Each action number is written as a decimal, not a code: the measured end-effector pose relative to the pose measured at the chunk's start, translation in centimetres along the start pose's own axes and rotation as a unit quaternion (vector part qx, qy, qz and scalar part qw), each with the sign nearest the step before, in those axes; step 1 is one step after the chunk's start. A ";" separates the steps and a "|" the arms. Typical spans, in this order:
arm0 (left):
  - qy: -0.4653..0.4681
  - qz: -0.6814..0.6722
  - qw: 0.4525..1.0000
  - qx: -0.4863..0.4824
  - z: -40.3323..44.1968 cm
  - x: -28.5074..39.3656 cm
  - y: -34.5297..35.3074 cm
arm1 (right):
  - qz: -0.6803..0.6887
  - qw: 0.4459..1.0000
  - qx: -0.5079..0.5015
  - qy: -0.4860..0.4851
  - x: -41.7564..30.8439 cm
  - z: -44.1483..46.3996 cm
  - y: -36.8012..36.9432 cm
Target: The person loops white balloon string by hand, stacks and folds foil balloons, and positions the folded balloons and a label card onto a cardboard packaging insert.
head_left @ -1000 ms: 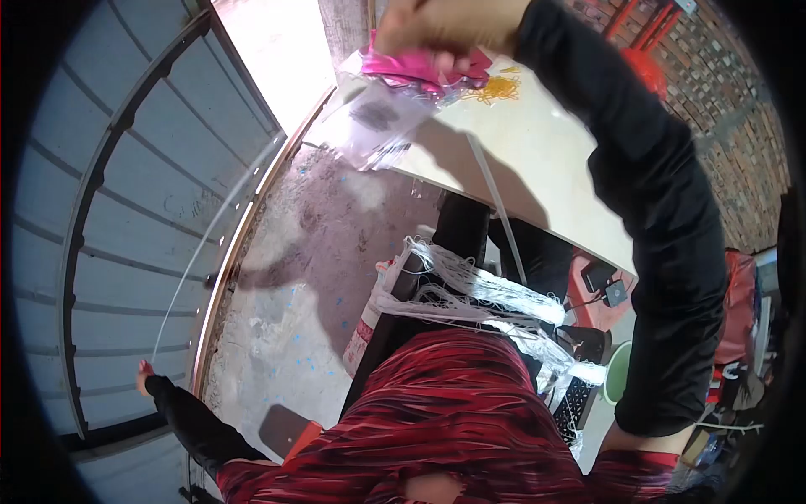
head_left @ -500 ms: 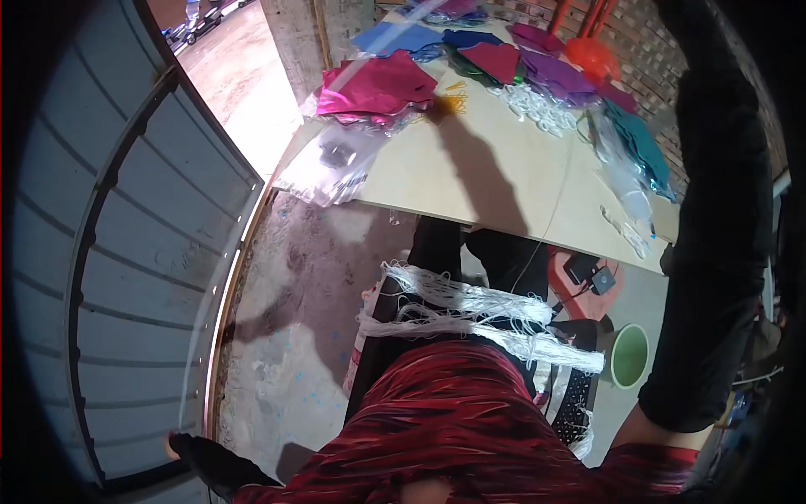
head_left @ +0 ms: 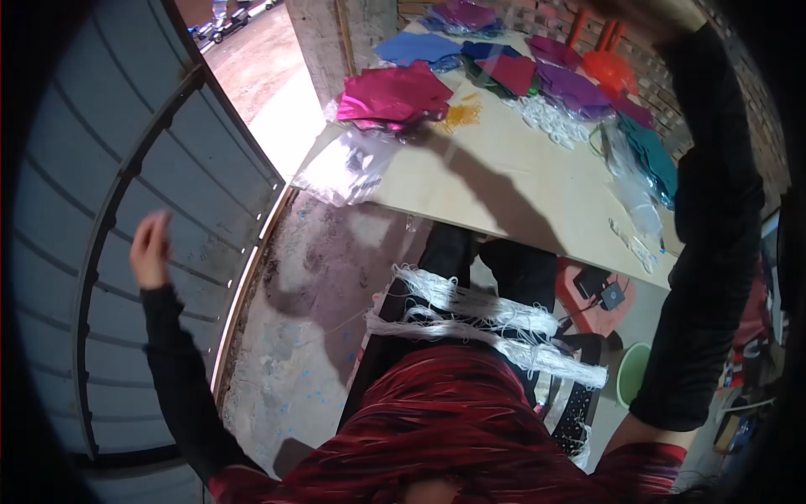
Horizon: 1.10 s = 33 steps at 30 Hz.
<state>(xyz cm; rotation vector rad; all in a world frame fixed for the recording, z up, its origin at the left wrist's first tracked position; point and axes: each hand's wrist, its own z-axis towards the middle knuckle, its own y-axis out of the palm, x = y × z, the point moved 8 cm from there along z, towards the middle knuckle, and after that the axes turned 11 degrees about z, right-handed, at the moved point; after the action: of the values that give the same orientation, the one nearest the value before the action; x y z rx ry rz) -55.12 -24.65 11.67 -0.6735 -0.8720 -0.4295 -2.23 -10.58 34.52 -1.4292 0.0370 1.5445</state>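
My left hand (head_left: 153, 252), beyond a black sleeve, is raised in front of the grey metal door. Its fingers point upward, slightly bent and a little blurred, and nothing shows in them. My right hand (head_left: 651, 15) is high at the top right, above the table's far side. Motion smears it, so its fingers and anything in them cannot be made out. Across my lap lie two bundles of white string (head_left: 483, 307), side by side, with loose loops and ends.
The wooden table (head_left: 495, 189) ahead bears pink fabric (head_left: 395, 94), purple fabric (head_left: 575, 91), white loops (head_left: 550, 120), yellow bits (head_left: 462, 115) and plastic bags (head_left: 344, 168). The metal door (head_left: 193, 185) stands left. A green bucket (head_left: 631, 375) and red stool (head_left: 596, 307) are at right.
My left hand has risen from the lower left. My right hand has come into view at the top. The pale strip that ran up from my left hand no longer shows there.
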 end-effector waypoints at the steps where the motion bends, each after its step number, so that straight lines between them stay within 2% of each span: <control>1: 0.065 0.021 0.995 -0.075 -1.0 8.1 5.1 | 0.016 1.000 -0.018 -0.009 -0.7 0.5 1.3; 2: 0.096 0.030 0.989 -0.113 -2.3 14.8 8.9 | 0.030 0.999 -0.036 -0.021 -1.5 0.8 2.6; 3: 0.140 0.005 0.977 -0.158 -2.9 19.3 12.0 | 0.016 1.000 0.011 -0.016 -2.3 0.7 3.5; 5: 0.246 -0.061 0.939 -0.233 -4.3 27.3 16.8 | 0.056 0.998 0.010 0.012 -2.4 1.1 4.2; 6: 0.299 -0.048 0.926 -0.224 -4.9 30.6 18.2 | 0.048 0.998 0.036 -0.002 -2.5 0.9 4.2; 7: 0.314 -0.104 0.910 -0.251 -5.4 32.9 19.8 | 0.038 0.997 0.063 -0.013 -2.2 0.7 3.9; 8: 0.308 -0.147 0.902 -0.264 -5.6 34.1 21.4 | 0.052 0.996 0.057 0.039 -0.7 0.6 3.5; 9: 0.327 -0.145 0.895 -0.265 -5.7 35.3 22.7 | 0.019 0.996 0.026 -0.081 -0.1 0.7 3.0; 13: 0.300 -0.210 0.875 -0.317 -6.1 37.2 27.4 | 0.118 0.988 0.103 0.008 3.5 -2.1 1.4; 17: 0.297 -0.249 0.854 -0.347 -6.8 37.5 32.8 | 0.290 0.951 0.088 0.059 8.6 -4.2 -0.1; 21: 0.254 -0.276 0.863 -0.337 -7.9 37.3 37.9 | 0.358 0.917 0.166 0.058 13.5 -6.7 -2.1; 23: 0.247 -0.339 0.849 -0.321 -8.8 37.0 40.5 | 0.422 0.885 0.191 0.044 15.3 -7.7 -2.5; 27: 0.264 -0.385 0.832 -0.299 -10.1 36.6 44.8 | 0.448 0.874 0.185 -0.037 19.1 -9.0 -3.9; 29: 0.246 -0.411 0.821 -0.313 -10.9 36.4 46.9 | 0.496 0.849 0.180 -0.036 20.9 -9.9 -4.1; 33: 0.302 -0.331 0.831 -0.330 -12.1 35.3 50.4 | 0.555 0.805 0.207 -0.018 26.1 -11.1 -4.3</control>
<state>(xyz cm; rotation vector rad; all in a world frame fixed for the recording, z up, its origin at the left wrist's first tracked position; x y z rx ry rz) 2.13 0.41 16.51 -0.7764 -0.2951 -1.5376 13.63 0.92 13.51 -1.0021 1.3161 2.2649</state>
